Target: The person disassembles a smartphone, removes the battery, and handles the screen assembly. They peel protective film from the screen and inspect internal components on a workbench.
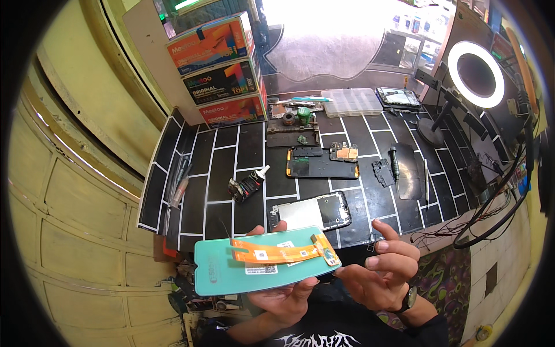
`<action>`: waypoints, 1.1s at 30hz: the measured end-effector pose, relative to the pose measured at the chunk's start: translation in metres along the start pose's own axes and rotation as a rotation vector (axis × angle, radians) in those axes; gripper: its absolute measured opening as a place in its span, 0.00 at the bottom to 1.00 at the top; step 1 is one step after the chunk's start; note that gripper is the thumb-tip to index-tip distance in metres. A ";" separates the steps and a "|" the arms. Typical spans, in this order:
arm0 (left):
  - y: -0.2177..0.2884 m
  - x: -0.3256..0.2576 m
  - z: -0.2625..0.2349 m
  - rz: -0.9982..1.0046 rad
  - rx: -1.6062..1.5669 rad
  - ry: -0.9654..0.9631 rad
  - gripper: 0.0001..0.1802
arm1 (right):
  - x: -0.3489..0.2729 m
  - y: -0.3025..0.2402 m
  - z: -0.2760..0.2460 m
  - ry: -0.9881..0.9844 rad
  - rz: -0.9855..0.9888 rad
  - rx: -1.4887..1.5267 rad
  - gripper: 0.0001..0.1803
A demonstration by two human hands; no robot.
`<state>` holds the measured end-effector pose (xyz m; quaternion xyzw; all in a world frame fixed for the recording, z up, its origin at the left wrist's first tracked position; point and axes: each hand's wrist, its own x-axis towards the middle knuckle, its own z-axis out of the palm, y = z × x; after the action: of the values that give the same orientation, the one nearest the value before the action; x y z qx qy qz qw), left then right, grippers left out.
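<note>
My left hand (284, 299) holds a phone screen (217, 272) from below, its teal-covered back facing up, with fingertips showing over the far edge. An orange flex cable (274, 253) lies across that back, beside a white label. At the screen's right end, my right hand (378, 277) has its thumb and index finger pinched together at the corner. Its other fingers are curled and raised. A small dark-framed piece (373, 243) shows by those fingers; I cannot tell whether they touch it. Just beyond the screen lies an opened phone frame (312, 211).
Farther back are a phone body (321, 168), a board holder (283, 137) and a clear compartment box (352, 103). A screwdriver (395, 165) lies right, near a ring light (476, 74) and cables (491, 214). Stacked boxes (222, 81) stand back left; a small bottle (248, 184) lies left of centre.
</note>
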<state>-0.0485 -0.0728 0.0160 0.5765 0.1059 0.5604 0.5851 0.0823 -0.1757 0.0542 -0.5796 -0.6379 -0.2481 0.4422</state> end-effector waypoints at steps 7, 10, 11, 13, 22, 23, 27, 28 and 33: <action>-0.003 -0.003 0.004 -0.051 -0.078 0.101 0.60 | -0.009 -0.002 0.003 -0.030 0.218 0.119 0.13; -0.005 -0.004 0.001 0.074 0.030 0.054 0.54 | -0.006 -0.006 0.003 -0.037 0.248 0.096 0.13; -0.005 -0.003 -0.001 0.104 0.088 0.016 0.50 | -0.006 -0.005 0.003 -0.039 0.235 0.078 0.14; -0.003 -0.001 -0.010 0.148 0.223 -0.080 0.41 | -0.005 -0.004 0.003 -0.054 0.233 0.050 0.14; 0.033 0.018 -0.018 0.331 0.911 -0.376 0.37 | -0.002 -0.003 0.000 -0.079 0.212 0.061 0.15; 0.034 0.019 -0.017 0.342 0.939 -0.396 0.38 | -0.001 -0.004 -0.001 -0.083 0.212 0.062 0.15; 0.034 0.019 -0.018 0.367 0.973 -0.437 0.39 | 0.004 -0.005 -0.003 -0.099 0.214 0.063 0.16; 0.034 0.019 -0.018 0.368 0.971 -0.443 0.40 | 0.006 -0.006 -0.005 -0.121 0.230 0.063 0.16; 0.029 0.021 -0.020 0.351 0.901 -0.479 0.43 | 0.010 -0.006 -0.006 -0.163 0.320 0.147 0.17</action>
<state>-0.0718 -0.0543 0.0432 0.8913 0.1014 0.4014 0.1851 0.0789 -0.1766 0.0670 -0.6580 -0.5876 -0.0795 0.4642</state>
